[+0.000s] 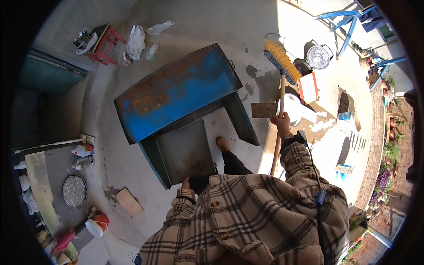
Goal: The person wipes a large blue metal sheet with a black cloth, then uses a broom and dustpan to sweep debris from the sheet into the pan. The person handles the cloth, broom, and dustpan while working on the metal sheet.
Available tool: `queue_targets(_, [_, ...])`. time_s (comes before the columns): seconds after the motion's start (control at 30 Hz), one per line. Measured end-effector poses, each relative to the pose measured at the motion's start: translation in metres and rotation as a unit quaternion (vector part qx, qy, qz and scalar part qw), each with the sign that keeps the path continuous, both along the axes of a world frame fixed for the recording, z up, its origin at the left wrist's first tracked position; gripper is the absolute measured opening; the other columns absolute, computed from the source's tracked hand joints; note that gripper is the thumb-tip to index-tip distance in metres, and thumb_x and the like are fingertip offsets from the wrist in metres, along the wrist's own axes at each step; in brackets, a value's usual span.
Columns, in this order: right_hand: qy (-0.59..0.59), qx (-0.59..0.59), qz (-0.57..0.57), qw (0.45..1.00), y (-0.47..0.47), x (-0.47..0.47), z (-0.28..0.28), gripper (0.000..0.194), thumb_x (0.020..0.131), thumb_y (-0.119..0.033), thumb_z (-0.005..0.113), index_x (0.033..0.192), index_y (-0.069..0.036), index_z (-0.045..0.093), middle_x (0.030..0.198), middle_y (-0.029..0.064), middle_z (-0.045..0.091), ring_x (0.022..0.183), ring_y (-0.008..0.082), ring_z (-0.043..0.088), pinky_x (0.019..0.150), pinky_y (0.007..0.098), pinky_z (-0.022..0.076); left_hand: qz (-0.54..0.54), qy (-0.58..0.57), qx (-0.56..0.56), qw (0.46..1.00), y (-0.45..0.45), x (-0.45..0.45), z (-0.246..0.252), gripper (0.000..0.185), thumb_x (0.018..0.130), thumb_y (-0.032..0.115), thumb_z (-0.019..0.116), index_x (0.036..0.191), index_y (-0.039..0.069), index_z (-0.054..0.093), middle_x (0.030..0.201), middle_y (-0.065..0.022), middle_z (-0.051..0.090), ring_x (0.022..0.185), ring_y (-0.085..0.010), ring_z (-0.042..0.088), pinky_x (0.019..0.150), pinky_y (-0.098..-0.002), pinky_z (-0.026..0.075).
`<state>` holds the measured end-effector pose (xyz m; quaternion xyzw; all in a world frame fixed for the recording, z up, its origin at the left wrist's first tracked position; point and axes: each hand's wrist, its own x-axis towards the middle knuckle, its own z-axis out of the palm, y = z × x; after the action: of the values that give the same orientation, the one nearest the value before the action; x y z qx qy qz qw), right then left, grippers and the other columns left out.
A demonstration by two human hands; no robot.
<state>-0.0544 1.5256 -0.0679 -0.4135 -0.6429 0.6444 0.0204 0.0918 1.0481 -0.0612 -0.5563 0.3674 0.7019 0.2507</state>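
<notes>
My right hand [281, 123] is closed around the wooden handle of a push broom [282, 96], whose yellow and grey bristle head points away from me. A small flat brown plate [264, 110] sticks out to the left beside that hand; whether my fingers hold it too, I cannot tell. At the near edge of a grey metal panel [185, 149] is my left hand [186, 184], mostly hidden by its sleeve and the panel, so its grip is unclear. The panel belongs to or leans on a rusty blue metal desk-like frame [182, 89], which stands tilted in view before me.
A white bucket [291, 107] stands just behind the broom handle. Plastic bags [135, 43] and a red stool [107, 46] are at the upper left. A red bucket [98, 223] and a flat board [129, 202] lie left of me. Paint buckets [349, 121] stand at the right.
</notes>
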Motion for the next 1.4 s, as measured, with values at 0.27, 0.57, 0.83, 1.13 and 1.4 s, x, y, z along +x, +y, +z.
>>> queue_targets(0.27, [0.031, 0.041, 0.09, 0.995, -0.036, -0.068, -0.037, 0.024, 0.078, -0.001, 0.064, 0.089, -0.001, 0.042, 0.072, 0.007, 0.054, 0.061, 0.0176, 0.063, 0.053, 0.0252, 0.0541, 0.04, 0.024, 0.09, 0.995, -0.024, 0.029, -0.065, 0.035, 0.091, 0.026, 0.048, 0.11, -0.001, 0.059, 0.108, -0.0144, 0.06, 0.095, -0.03, 0.058, 0.086, -0.0433, 0.048])
queue_targets(0.57, [0.052, 0.114, 0.152, 0.98, -0.099, -0.175, -0.08, 0.024, 0.075, -0.001, 0.066, 0.088, 0.001, 0.046, 0.068, 0.0094, 0.057, 0.055, 0.0169, 0.062, 0.046, 0.0286, 0.0508, 0.087, -0.015, 0.034, 0.996, -0.029, 0.042, -0.07, 0.037, 0.09, 0.027, 0.049, 0.114, -0.001, 0.056, 0.113, -0.0155, 0.058, 0.101, -0.0325, 0.055, 0.091, -0.0429, 0.044])
queue_targets(0.83, [0.006, 0.193, 0.234, 0.953, -0.125, -0.164, -0.079, 0.026, 0.081, -0.014, 0.066, 0.09, 0.0, 0.046, 0.067, 0.011, 0.055, 0.054, 0.0184, 0.061, 0.045, 0.0343, 0.0493, 0.076, -0.067, -0.064, 0.993, -0.058, 0.093, -0.103, 0.043, 0.088, 0.025, 0.052, 0.121, -0.003, 0.05, 0.125, -0.018, 0.05, 0.112, -0.0345, 0.048, 0.095, -0.0461, 0.038])
queue_targets(1.13, [-0.037, 0.569, 0.313, 0.76, -0.133, -0.143, -0.048, 0.041, 0.076, -0.033, 0.068, 0.086, 0.004, 0.053, 0.082, 0.0225, 0.057, 0.082, 0.0409, 0.054, 0.071, 0.0492, 0.0448, 0.055, -0.033, -0.093, 0.994, -0.067, 0.076, -0.036, 0.044, 0.091, 0.021, 0.049, 0.128, -0.001, 0.042, 0.133, -0.018, 0.041, 0.118, -0.0351, 0.042, 0.1, -0.0471, 0.036])
queue_targets(1.4, [0.131, 0.507, 0.551, 0.649, -0.264, -0.114, 0.156, 0.03, 0.09, -0.024, 0.051, 0.115, -0.008, 0.046, 0.082, 0.0222, 0.06, 0.076, 0.0413, 0.058, 0.061, 0.0477, 0.0443, 0.021, 0.051, -0.175, 0.983, -0.108, 0.141, -0.175, 0.04, 0.079, 0.019, 0.058, 0.111, -0.005, 0.054, 0.114, -0.0185, 0.056, 0.101, -0.033, 0.053, 0.084, -0.0403, 0.044])
